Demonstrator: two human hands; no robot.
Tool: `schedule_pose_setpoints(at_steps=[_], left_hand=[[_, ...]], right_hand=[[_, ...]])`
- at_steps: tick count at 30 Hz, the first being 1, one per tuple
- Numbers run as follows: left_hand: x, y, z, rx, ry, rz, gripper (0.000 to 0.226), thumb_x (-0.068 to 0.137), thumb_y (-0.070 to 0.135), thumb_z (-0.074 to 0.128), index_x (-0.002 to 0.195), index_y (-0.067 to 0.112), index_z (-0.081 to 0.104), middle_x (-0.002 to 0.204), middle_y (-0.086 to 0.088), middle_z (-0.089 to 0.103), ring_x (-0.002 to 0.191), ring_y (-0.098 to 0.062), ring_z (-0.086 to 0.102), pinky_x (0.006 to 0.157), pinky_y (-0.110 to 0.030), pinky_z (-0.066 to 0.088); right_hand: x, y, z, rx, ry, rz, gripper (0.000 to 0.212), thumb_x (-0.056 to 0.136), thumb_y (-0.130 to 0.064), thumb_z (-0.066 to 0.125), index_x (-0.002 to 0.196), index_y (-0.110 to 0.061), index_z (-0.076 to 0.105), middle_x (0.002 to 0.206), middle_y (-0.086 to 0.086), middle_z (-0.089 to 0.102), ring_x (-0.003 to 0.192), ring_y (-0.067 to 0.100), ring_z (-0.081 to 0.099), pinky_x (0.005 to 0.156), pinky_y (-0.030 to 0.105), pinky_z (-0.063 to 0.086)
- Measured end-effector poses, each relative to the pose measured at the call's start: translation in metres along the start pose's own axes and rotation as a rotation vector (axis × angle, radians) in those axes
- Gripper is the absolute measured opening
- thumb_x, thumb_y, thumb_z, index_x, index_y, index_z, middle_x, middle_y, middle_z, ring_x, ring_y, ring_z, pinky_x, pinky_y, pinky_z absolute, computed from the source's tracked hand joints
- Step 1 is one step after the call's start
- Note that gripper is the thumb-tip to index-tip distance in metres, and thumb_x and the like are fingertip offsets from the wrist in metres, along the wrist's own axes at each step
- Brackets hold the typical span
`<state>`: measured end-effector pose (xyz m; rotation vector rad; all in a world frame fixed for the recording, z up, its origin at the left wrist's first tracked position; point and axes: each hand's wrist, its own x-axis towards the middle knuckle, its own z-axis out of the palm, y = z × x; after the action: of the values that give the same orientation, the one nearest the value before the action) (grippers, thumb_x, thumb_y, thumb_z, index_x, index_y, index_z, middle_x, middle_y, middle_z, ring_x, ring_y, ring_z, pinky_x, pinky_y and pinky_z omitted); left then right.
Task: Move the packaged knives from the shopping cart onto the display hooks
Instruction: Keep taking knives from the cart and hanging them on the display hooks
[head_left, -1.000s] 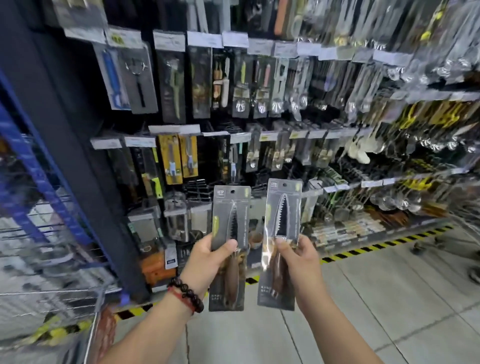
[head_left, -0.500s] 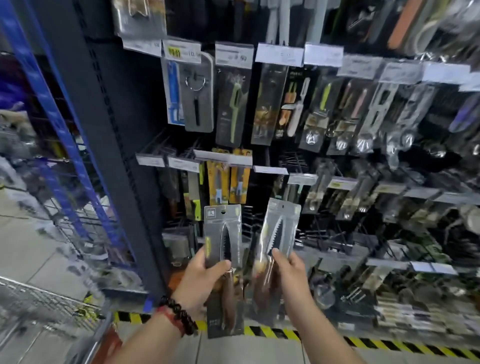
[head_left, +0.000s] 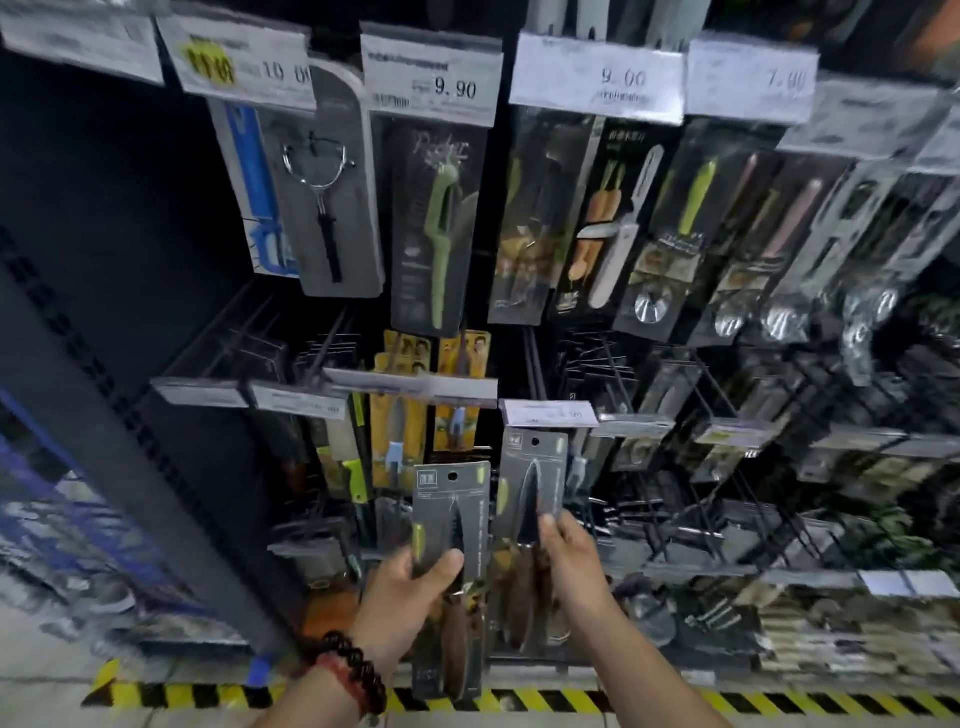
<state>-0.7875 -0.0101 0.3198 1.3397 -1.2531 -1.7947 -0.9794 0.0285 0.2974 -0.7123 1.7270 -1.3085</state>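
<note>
Along the top row of white paper price tags, one tag (head_left: 430, 73) reads "9.90", the next to its right (head_left: 597, 78) "9.00", the following one (head_left: 750, 78) "7.90". The yellow-marked tag on the left (head_left: 241, 65) shows "10", further digits cut off. Pale script on the dark peeler card (head_left: 439, 208) is too blurred to read.

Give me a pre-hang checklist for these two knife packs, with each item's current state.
1. Left hand grips the left knife pack: ok.
2. Right hand pinches the right knife pack: ok.
3. Hang holes at both pack tops uncovered by fingers: ok.
4. Packs upright, hole ends up: ok.
5. Either pack already on a hook: not ok, both are held in front of the display.
6. Free hook behind the price tag above the right pack: cannot tell, blurred.
</note>
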Motion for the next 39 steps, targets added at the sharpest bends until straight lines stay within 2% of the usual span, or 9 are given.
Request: schedule_pose_setpoints(at_steps=[3,8,11,12,13,16,27,30,39], left_hand=[[0.02,0.002,0.004,0.022,0.029,-0.008,0.03,0.08,0.04,0.072,0.099,0.016,0.068,0.098,-0.003,0.072,0.098,-0.017,0.064,0.083,-0.032,0.048],[0.038,0.007,0.015,0.004,0.044,-0.01,0.019,0.079,0.035,0.072,0.089,0.019,0.067,0.074,0.014,0.072,0.087,-0.014,0.064,0.074,-0.028,0.045],[0.047,0.01,0.017,-0.021,0.039,-0.031,0.035,0.071,0.041,0.074,0.098,0.021,0.069,0.093,0.008,0.075,0.098,-0.017,0.065,0.088,-0.034,0.048],[0.05,0.011,0.017,-0.035,0.034,-0.038,0.043,0.068,0.044,0.075,0.103,0.022,0.068,0.101,0.007,0.074,0.103,-0.015,0.064,0.095,-0.036,0.047],[0.051,0.012,0.018,-0.044,0.029,-0.041,0.05,0.065,0.047,0.075,0.107,0.023,0.067,0.106,0.008,0.073,0.106,-0.014,0.063,0.099,-0.038,0.045],[0.054,0.013,0.021,-0.057,0.018,-0.031,0.05,0.067,0.047,0.075,0.111,0.025,0.065,0.109,0.011,0.072,0.109,-0.011,0.063,0.101,-0.038,0.044],[0.055,0.001,0.02,-0.028,0.036,-0.028,0.044,0.073,0.042,0.071,0.11,0.018,0.069,0.108,0.005,0.073,0.105,-0.013,0.066,0.102,-0.043,0.046],[0.056,-0.002,0.019,-0.005,0.05,-0.027,0.031,0.079,0.035,0.071,0.103,0.016,0.071,0.106,-0.001,0.074,0.103,-0.018,0.066,0.101,-0.045,0.047],[0.053,-0.005,0.02,0.021,0.031,-0.014,0.014,0.09,0.019,0.064,0.103,0.017,0.071,0.102,0.004,0.074,0.096,-0.01,0.068,0.088,-0.03,0.051]], right_hand=[[0.023,-0.003,0.001,0.051,-0.027,0.016,0.033,0.078,-0.065,0.056,0.092,-0.037,0.044,0.094,-0.02,0.037,0.084,-0.003,0.04,0.072,0.017,0.033],[0.047,-0.019,-0.009,0.103,-0.084,-0.024,0.053,0.083,-0.054,0.067,0.123,-0.022,0.053,0.117,-0.01,0.051,0.112,0.011,0.052,0.09,0.027,0.041],[0.057,-0.031,-0.01,0.114,-0.065,-0.02,0.043,0.097,-0.035,0.055,0.117,0.003,0.058,0.13,0.012,0.042,0.113,0.032,0.055,0.095,0.042,0.042],[0.06,-0.032,-0.01,0.071,-0.067,-0.025,0.044,0.093,-0.041,0.055,0.104,0.002,0.059,0.097,-0.005,0.032,0.104,0.031,0.057,0.09,0.041,0.043],[0.064,-0.031,-0.01,0.039,-0.067,-0.014,0.043,0.092,-0.043,0.056,0.096,-0.001,0.057,0.094,0.011,0.059,0.097,0.026,0.055,0.09,0.039,0.043],[0.082,-0.012,-0.009,0.051,-0.09,0.033,0.016,0.099,-0.03,0.051,0.084,-0.026,0.046,0.092,-0.007,0.048,0.091,0.012,0.045,0.089,0.03,0.04],[0.088,-0.016,-0.006,0.154,-0.095,0.013,0.018,0.1,-0.021,0.049,0.116,-0.015,0.054,0.115,-0.001,0.058,0.108,0.012,0.047,0.109,0.033,0.032],[0.099,-0.028,-0.004,0.126,-0.069,-0.012,0.007,0.097,-0.023,0.052,0.091,-0.02,0.054,0.085,-0.01,0.055,0.084,0.011,0.05,0.083,0.017,0.039],[0.144,-0.062,0.01,0.094,-0.005,0.13,0.025,0.103,-0.015,0.041,0.079,-0.019,0.046,0.074,-0.002,0.05,0.066,0.007,0.043,0.075,0.02,0.044]])
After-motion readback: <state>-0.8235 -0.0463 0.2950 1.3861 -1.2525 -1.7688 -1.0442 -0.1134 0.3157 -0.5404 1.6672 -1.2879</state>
